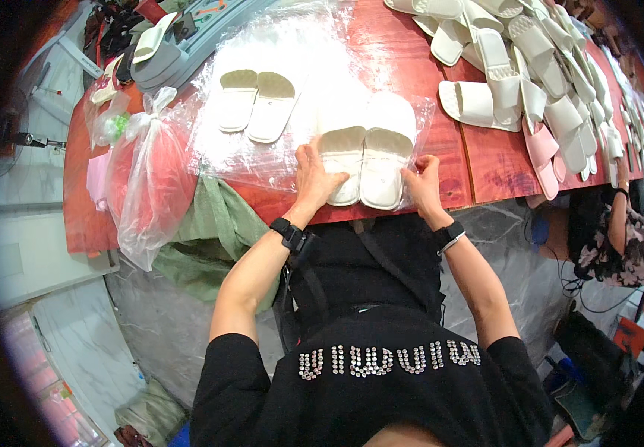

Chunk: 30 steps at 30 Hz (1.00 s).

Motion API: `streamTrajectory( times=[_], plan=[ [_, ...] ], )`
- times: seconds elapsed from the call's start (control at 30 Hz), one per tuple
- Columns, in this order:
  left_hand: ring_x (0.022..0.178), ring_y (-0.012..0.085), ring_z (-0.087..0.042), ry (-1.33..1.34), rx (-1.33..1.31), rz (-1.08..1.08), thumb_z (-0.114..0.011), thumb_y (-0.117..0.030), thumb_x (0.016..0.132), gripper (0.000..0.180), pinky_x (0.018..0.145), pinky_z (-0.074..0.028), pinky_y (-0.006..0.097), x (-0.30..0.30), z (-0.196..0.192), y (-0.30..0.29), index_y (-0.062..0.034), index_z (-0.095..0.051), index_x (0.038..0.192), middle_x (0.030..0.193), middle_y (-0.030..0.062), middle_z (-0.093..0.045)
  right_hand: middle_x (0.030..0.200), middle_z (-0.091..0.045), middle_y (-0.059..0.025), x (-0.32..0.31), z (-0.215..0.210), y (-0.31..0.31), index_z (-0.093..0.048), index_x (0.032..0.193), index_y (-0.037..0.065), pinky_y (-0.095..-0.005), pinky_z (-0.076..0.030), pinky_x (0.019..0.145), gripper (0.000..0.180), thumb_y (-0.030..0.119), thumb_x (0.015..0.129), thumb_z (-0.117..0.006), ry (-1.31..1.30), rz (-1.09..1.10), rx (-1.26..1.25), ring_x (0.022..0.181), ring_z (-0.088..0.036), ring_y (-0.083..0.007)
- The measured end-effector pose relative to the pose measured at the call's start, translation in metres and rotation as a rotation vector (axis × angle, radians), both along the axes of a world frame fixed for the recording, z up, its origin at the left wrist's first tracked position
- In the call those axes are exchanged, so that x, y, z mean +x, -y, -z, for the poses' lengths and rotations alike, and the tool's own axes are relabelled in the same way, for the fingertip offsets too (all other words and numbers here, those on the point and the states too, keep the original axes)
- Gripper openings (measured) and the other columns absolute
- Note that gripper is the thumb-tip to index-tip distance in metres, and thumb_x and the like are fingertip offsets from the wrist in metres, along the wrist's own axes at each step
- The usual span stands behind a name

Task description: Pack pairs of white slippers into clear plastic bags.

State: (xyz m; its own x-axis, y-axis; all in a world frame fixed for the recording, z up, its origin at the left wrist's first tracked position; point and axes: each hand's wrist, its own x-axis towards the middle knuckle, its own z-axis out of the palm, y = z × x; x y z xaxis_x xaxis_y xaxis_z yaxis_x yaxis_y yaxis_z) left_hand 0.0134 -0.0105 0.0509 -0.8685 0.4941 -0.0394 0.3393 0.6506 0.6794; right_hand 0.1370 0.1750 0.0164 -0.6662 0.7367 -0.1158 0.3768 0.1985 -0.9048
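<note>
While both hands press on the pair of white slippers [367, 165] at the near edge of the red surface [486, 167], the pair lies side by side, soles touching, inside a clear plastic bag [300, 160] spread flat. Left hand [314, 177]: palm down, fingers [308, 153] spread flat on the left slipper, pinning rather than gripping. Right hand [422, 182]: fingers curled at the right edge of the pair, apparently pinching the film; I cannot tell for certain. Behind the pair, further in, a second pair of cream slippers [256, 104] lies on the same film. To the right of the pair, a heap of loose white and pink slippers [531, 67]. To the left of the pair, a knotted bag with pink contents [147, 175] over a green cloth [214, 231]. Judgement: bagging goes best if the left hand holds the pair aligned and the right draws the film taut and smooth, without shifting the slippers apart.
</note>
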Motion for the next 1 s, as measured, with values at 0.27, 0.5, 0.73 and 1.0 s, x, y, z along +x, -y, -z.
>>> streamTrajectory(
  times=[0.27,0.5,0.73,1.0],
  plan=[
    [0.115,0.0328,-0.038,0.394,0.417,-0.115,-0.077,-0.018,0.061,0.102,0.092,-0.039,0.039,-0.020,0.035,0.024,-0.0057,-0.008,0.134,0.125,0.0238,-0.030,0.107,-0.055,-0.0103,0.013,-0.021,0.010,-0.044,0.114,-0.001,-0.0335,-0.043,0.085,0.033,0.012,0.084,-0.043,-0.159,-0.111,-1.223,0.096,-0.054,-0.0183],
    [0.122,0.0308,-0.030,0.902,1.000,-0.210,-0.076,-0.012,0.067,0.112,0.098,-0.034,0.043,0.013,0.003,0.030,-0.0090,0.013,0.135,0.133,0.0216,-0.024,0.117,-0.051,-0.0071,0.017,-0.015,0.028,-0.040,0.123,0.003,-0.0308,-0.040,0.089,0.042,0.013,0.083,-0.043,-0.227,-0.229,-1.044,0.103,-0.049,-0.0164],
    [0.127,0.0252,-0.021,0.891,1.075,-0.083,-0.072,-0.023,0.071,0.106,0.105,-0.022,0.036,0.044,-0.031,0.072,-0.0112,0.009,0.138,0.138,0.0123,-0.019,0.124,-0.045,-0.0096,0.010,-0.092,0.069,-0.029,0.131,0.006,-0.0315,-0.041,0.090,0.053,0.010,0.083,-0.048,-0.202,-0.534,-0.972,0.108,-0.048,-0.0189],
    [0.114,0.0236,-0.047,1.262,1.244,-0.289,-0.065,-0.043,0.074,0.080,0.098,-0.038,0.037,0.097,-0.041,0.211,-0.0019,-0.029,0.132,0.127,0.0143,-0.044,0.109,-0.050,-0.0060,-0.022,-0.140,0.182,-0.028,0.127,0.002,-0.0245,-0.044,0.069,0.055,0.017,0.084,-0.059,0.057,-1.166,-0.923,0.087,-0.050,-0.0105]
  ],
)
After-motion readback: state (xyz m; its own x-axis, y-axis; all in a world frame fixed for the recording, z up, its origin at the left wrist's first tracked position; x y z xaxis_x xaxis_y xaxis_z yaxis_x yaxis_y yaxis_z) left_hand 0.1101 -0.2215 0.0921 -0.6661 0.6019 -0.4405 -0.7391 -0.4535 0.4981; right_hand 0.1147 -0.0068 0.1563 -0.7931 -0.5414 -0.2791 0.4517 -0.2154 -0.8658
